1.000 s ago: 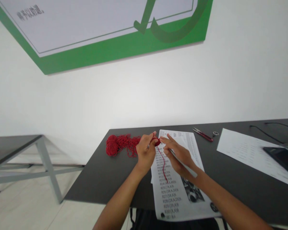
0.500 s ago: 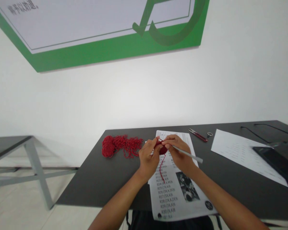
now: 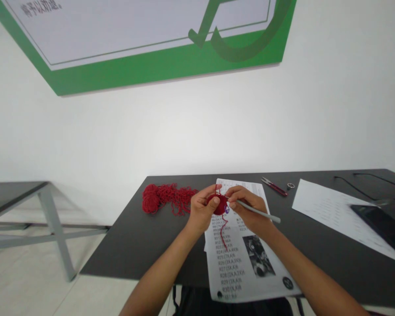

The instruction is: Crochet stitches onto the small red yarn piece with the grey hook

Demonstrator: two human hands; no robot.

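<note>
Between thumb and fingers, my left hand (image 3: pixel 200 208) pinches a small round red crochet piece (image 3: pixel 218 205), with red yarn running up over the raised index finger. A purple stitch marker (image 3: pixel 227 210) hangs at the piece's right edge. My right hand (image 3: pixel 248 206) grips a crochet hook with a grey handle (image 3: pixel 261 213); its tip meets the piece's upper right edge. From the piece a red yarn tail dangles over a printed pattern sheet (image 3: pixel 230 274). Left of my hands lies a red yarn ball (image 3: pixel 150 199) with a heap of loose strands.
Thread snips (image 3: pixel 274 186) and a small metal ring (image 3: pixel 290 185) lie beyond my right hand. Further right are a white paper (image 3: pixel 311 202), a black phone (image 3: pixel 375 221) and glasses (image 3: pixel 358 188) on the dark table (image 3: pixel 118 254). Another table (image 3: pixel 13 197) stands at left.
My hands have moved slightly apart, and the crochet piece now faces me with its purple marker showing. My left index finger has lifted with the yarn over it.
</note>
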